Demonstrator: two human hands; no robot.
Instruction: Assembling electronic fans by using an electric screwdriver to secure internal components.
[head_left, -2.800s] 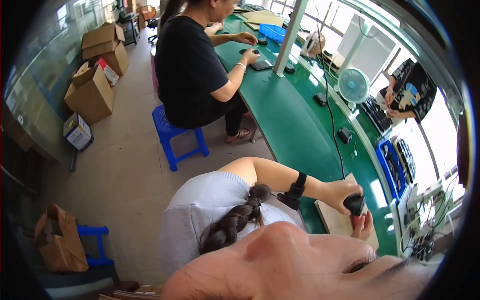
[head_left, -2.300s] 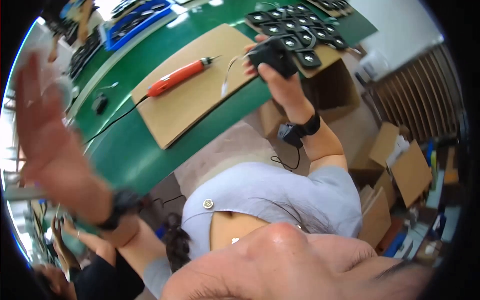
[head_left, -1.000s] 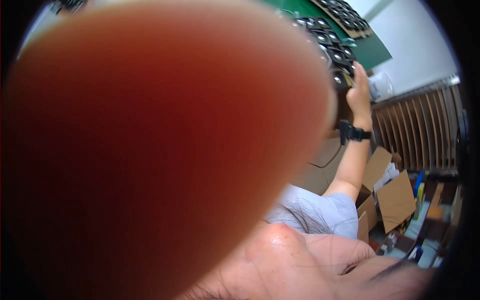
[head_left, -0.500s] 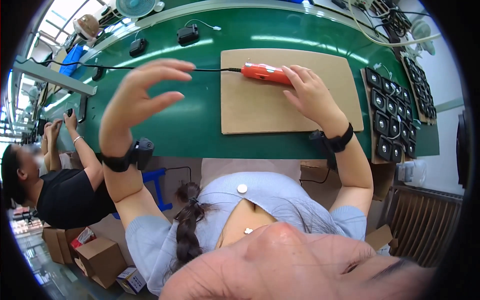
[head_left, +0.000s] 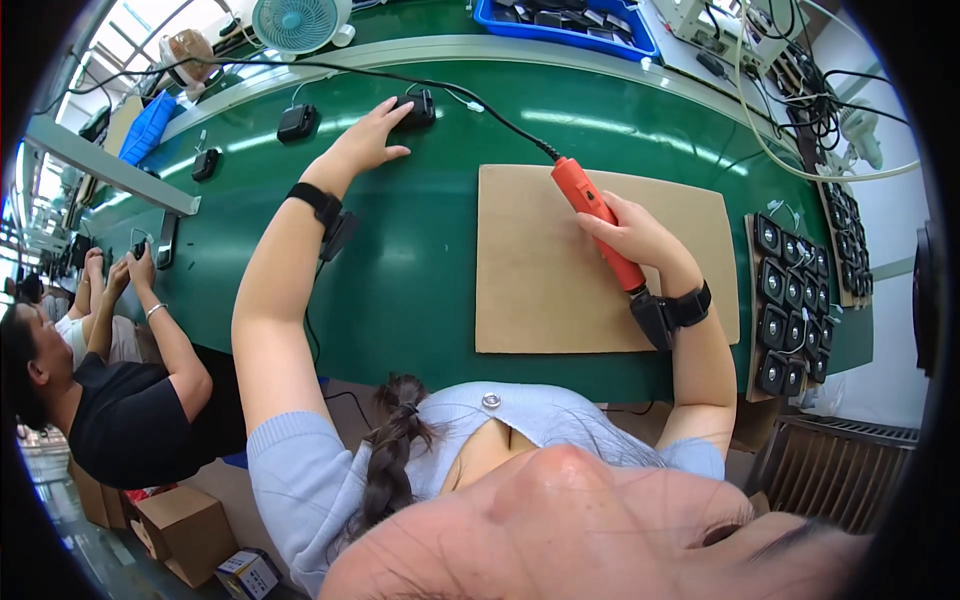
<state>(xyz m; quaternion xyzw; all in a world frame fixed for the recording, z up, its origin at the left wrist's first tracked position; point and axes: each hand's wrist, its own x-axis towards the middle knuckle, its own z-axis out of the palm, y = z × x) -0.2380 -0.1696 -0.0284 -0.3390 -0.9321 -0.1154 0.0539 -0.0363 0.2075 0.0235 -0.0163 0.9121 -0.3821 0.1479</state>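
My right hand (head_left: 640, 232) is wrapped round a red electric screwdriver (head_left: 583, 190), whose black cord leaves its upper end. The tool slants over a brown cardboard sheet (head_left: 540, 290), its dark tip pointing down toward my wrist. At the far side of the green bench, my left hand (head_left: 368, 140) reaches a small black speaker-like box (head_left: 420, 108) with a thin white-ended lead. Its fingertips are at the box's left side, and the thumb stands apart from it.
Two more black boxes stand leftward, the nearer one (head_left: 297, 122) with its lead up. At right, a board (head_left: 752, 300) bears rows of black square units. A blue bin (head_left: 575, 35) and fan (head_left: 295, 22) are at the back. A co-worker (head_left: 130, 400) sits at left.
My left hand has moved forward to the black box. My right hand has closed round the screwdriver, lifted it and swung it from lying sideways to a steep slant.
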